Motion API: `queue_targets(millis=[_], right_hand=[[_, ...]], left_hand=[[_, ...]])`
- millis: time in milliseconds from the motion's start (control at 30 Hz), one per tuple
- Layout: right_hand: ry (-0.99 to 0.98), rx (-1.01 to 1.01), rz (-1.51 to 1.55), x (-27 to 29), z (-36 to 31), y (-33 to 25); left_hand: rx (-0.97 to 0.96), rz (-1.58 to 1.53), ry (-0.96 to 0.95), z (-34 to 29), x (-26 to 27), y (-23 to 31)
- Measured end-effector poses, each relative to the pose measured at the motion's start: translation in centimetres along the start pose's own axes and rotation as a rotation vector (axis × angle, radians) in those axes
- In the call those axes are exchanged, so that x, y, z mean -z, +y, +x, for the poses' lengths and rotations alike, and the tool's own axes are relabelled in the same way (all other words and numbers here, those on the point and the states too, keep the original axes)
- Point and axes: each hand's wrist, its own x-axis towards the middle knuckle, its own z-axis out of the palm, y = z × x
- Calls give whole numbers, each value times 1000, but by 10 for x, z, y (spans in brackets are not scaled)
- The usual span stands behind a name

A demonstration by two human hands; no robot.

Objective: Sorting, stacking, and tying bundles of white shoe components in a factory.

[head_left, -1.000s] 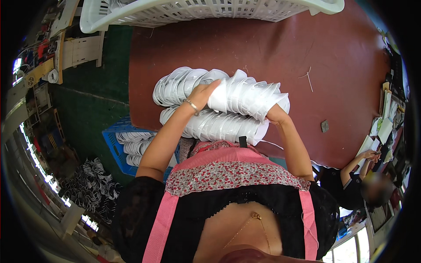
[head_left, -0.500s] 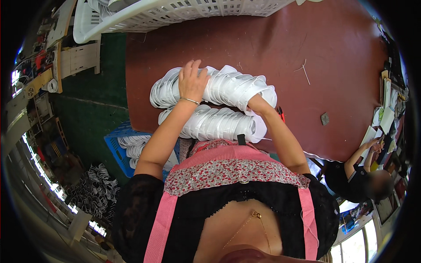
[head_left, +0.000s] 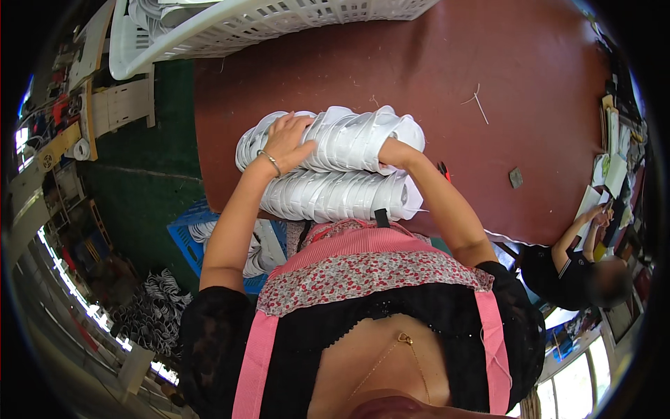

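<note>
The person stands at the near edge of the brown table (head_left: pixel 433 91) with two long rows of stacked white moulded pieces lying side by side across it: the upper row (head_left: pixel 349 140) and the lower row (head_left: pixel 335 195), the lower one nearest the body.

Hand state:
- Left hand (head_left: pixel 287 143): fingers spread flat over the left end of the upper row, pressing on it. A bracelet sits at the wrist.
- Right hand (head_left: pixel 392 150): wrist at the right end of the upper row, fingers tucked behind the pieces and hidden. Whether it grips or only pushes cannot be told.
- The hands are well apart, one at each end, squeezing the row between them.

Change from a second ago: the left hand has shifted from the middle of the upper row to its left end, and the fanned pieces now sit tighter. Judged from this, the row is being compacted into one bundle.

Surroundings: a white perforated basket (head_left: pixel 293 28) at the far table edge, a blue crate (head_left: pixel 188 244) with more white pieces on the green floor to the left, and another person (head_left: pixel 579 272) seated at the right.
</note>
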Motion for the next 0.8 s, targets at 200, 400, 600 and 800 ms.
queue_targets(millis=[200,400,600,800], right_hand=[[-49,44,-515,11,47,1],[33,229,138,11,38,29],[-60,222,411,21,14,39],[-48,538,319,17,13,52]], left_hand=[[-194,-128,417,63,-49,101],[114,242,93,96,-66,147],[173,124,66,88,-45,156],[-304,151,184,99,-54,114]])
